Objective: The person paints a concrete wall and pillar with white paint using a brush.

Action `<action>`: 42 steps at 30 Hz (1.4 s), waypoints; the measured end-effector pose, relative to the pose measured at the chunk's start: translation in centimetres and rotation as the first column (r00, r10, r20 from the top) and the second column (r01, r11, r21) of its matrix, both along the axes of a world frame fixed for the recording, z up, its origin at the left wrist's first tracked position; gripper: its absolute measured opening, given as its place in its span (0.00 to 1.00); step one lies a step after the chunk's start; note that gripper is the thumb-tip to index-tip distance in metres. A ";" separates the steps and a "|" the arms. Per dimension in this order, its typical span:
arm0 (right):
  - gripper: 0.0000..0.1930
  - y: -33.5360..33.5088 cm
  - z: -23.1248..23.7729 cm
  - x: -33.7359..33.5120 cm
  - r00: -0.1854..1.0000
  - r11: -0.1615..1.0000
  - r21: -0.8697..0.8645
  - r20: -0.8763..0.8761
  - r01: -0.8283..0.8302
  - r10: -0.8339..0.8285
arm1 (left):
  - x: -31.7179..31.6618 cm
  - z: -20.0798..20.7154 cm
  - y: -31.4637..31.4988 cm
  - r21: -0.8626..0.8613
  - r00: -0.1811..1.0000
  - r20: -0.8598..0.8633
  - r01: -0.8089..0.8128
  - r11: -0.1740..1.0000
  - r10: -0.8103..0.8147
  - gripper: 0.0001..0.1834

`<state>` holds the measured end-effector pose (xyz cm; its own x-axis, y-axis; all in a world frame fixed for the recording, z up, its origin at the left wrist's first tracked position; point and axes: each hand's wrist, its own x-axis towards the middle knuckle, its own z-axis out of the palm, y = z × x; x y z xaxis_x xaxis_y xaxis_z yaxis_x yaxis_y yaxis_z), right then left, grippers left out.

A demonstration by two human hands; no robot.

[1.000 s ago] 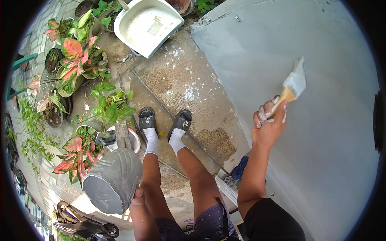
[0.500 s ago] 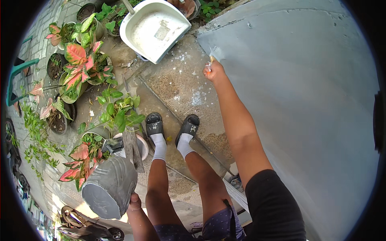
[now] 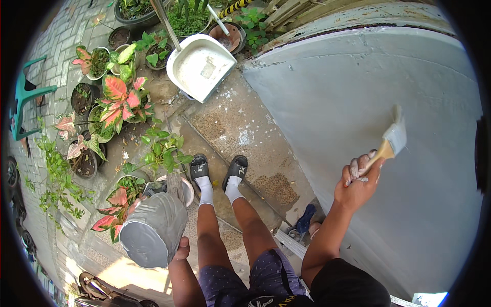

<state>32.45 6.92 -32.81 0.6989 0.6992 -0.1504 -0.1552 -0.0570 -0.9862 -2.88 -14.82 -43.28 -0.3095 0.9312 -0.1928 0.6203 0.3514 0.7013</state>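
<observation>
While right hand (image 3: 359,185) grips paintbrush (image 3: 393,142) by handle at grey wall (image 3: 368,230), left hand (image 3: 180,250) holds grey-smeared container (image 3: 171,217) beside potted plant (image 3: 118,196); tipping it could spill contents, paint-smeared fingers (image 3: 354,169) could let brush slip.

The right hand (image 3: 358,181) gripped a wooden-handled brush (image 3: 394,139) over a grey wall (image 3: 394,220); the left hand (image 3: 179,251) held a grey-coated container (image 3: 163,217) near potted plants (image 3: 118,100).

The wall (image 3: 409,204) lies open around the right hand (image 3: 360,176); floor (image 3: 271,153) between wall and sandals (image 3: 237,167) leaves passage; the dustpan (image 3: 202,69) blocks far left, plants (image 3: 113,87) crowd left beyond the tub (image 3: 171,215)
</observation>
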 end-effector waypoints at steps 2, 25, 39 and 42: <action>0.13 0.3 -0.7 0.6 0.996 0.993 0.113 0.091 0.016 -0.026 | -1.0 -0.9 -0.4 0.105 0.996 -0.055 -0.063 0.992 0.069 0.54; 0.15 14.8 -55.0 3.0 0.755 0.676 -0.670 -0.604 -0.307 -0.256 | -3.0 -18.9 -6.1 0.215 0.803 0.453 -0.521 0.826 0.388 0.56; 0.18 2.2 -18.9 -0.2 0.990 0.998 -0.009 0.121 -0.068 0.069 | 0.9 -14.6 -3.2 0.139 0.808 0.460 -0.474 0.870 0.367 0.55; 0.19 4.1 -15.4 1.8 0.989 0.974 0.212 0.141 -0.082 0.053 | 1.1 -14.6 -3.0 0.135 0.813 0.437 -0.482 0.866 0.384 0.56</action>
